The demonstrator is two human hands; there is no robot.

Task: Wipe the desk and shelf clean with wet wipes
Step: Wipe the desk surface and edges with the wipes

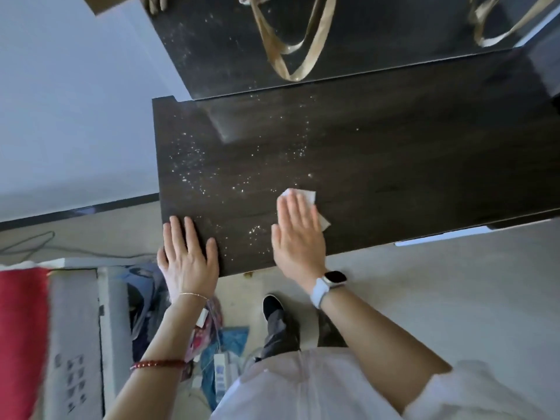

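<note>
the dark wood tabletop (pixel 378 165) is dotted with pale crumbs (pixel 194 165), thickest on its left half. the right hand (pixel 298 234) lies flat with fingers spread, pressing a white wet wipe (pixel 307 197) onto the tabletop near the front edge. the left hand (pixel 188 256) rests flat and released on the front left corner. beyond, a shelf (pixel 363 34) holds tan straps (pixel 291 53). a pale floor (pixel 424 283) lies below.

Two gold ribbon loops (pixel 291 50) up top, a white watch (pixel 328 283), a red bead bracelet (pixel 159 364), a thin gold bracelet (pixel 194 295), a black shoe (pixel 272 304) on the pale floor (pixel 439 283), a red cloth (pixel 22 328), a cable (pixel 30 247)
</note>
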